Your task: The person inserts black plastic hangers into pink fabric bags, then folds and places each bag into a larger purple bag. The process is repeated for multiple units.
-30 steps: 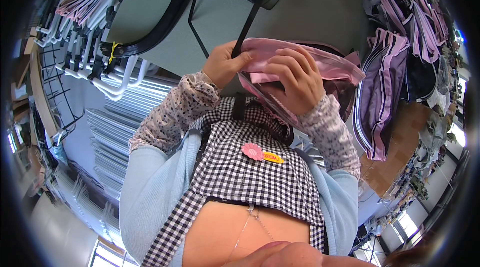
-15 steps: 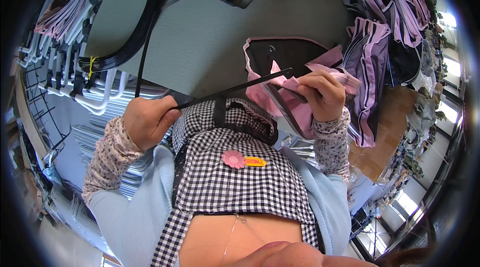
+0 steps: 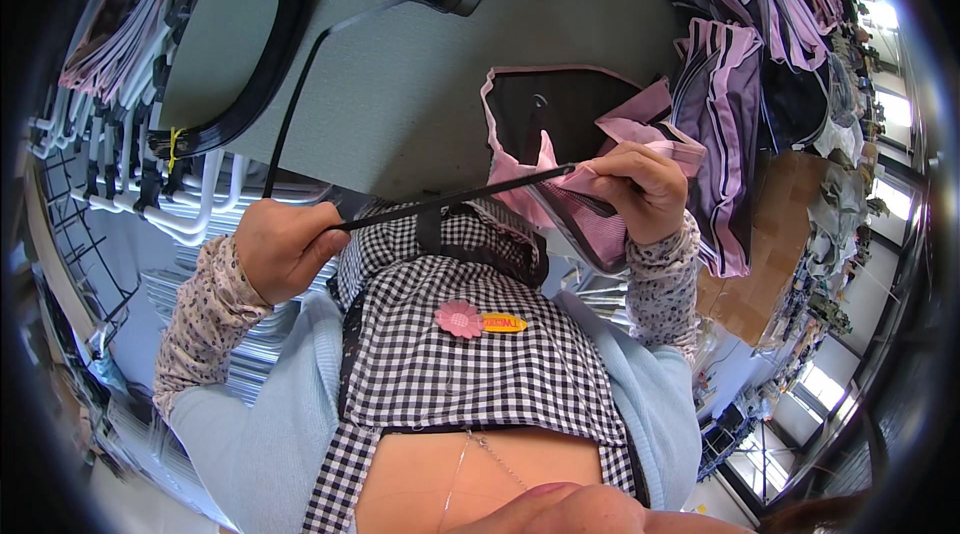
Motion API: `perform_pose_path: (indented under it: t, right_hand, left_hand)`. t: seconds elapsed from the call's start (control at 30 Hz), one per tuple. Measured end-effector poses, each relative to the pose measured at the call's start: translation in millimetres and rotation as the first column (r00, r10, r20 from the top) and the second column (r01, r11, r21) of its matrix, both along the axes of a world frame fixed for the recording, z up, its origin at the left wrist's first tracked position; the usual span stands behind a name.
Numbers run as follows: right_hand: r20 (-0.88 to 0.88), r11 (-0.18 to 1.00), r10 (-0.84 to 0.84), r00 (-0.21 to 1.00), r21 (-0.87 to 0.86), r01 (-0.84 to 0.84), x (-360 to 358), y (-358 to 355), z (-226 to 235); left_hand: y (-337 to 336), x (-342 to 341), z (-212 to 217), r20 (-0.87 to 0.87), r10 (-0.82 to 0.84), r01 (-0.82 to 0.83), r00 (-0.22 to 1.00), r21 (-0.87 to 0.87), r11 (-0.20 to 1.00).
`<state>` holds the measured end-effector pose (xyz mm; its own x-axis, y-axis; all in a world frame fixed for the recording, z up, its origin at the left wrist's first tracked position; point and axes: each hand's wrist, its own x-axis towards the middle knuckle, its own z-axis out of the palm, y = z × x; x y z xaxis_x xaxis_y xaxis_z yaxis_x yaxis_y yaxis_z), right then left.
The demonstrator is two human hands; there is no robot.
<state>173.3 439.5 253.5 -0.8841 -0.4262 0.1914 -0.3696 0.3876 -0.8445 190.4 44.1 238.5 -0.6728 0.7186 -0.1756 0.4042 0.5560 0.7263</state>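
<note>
Since half a second ago the left hand (image 3: 285, 249) has drawn further out to the person's left, and the thin black strip (image 3: 450, 202) now runs longer and straighter between the two hands, while the pink fabric piece (image 3: 590, 164) sits a little higher and more opened toward the camera. The left hand's fingers (image 3: 318, 246) are curled shut around the strip's near end, whose free tail loops up and away over the grey-green surface (image 3: 420, 74). The right hand (image 3: 640, 194) has its fingers (image 3: 610, 169) pressed together, pinching the edge of the pink fabric piece just where the strip's far end meets it; whether the strip is already inside a hem there cannot be told. By its look the strip is light and springy: stiff enough to hold a line when pulled taut, yet flexible enough to bow, so it likely handles best gripped close to the working end. The fabric seems soft, limp and light, apt to bunch, so a firm pinch right at the bound pink edge should steady it. Stacks of similar purple and pink pieces (image 3: 740, 104) lie near on the right, and white hangers (image 3: 190, 204) lie to the left.
</note>
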Motion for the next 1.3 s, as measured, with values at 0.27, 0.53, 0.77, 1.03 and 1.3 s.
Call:
perform_pose_path:
  t: [0.27,0.53,0.77,1.03,1.3]
  right_hand:
    - [-0.018,0.992,0.091,0.996,0.086,-0.089,-2.2,-16.5,3.2]
    - [-0.332,0.993,0.093,0.939,0.1,-0.063,-0.8,-99.5,-9.8]
    - [-0.299,0.982,0.054,0.953,-0.157,-0.105,-3.6,-28.1,52.4]
    - [-0.385,0.985,-0.098,0.918,-0.17,0.034,46.7,-10.1,100.0]
    - [-0.595,0.972,-0.114,0.795,-0.234,-0.036,71.1,-10.3,120.9]
  left_hand:
    - [7.0,-1.5,10.7,-0.099,-0.078,0.067,0.992,-0.106,0.992]
    - [63.4,-31.4,30.3,-0.214,-0.121,0.113,0.969,-0.046,0.993]
    - [54.1,-95.4,37.0,0.245,-0.414,0.3,0.877,0.393,0.869]
    - [127.6,-98.3,99.0,0.129,-0.574,0.526,0.808,0.278,0.804]
    - [136.5,-68.7,156.7,-0.188,-0.555,0.583,0.811,0.169,0.795]
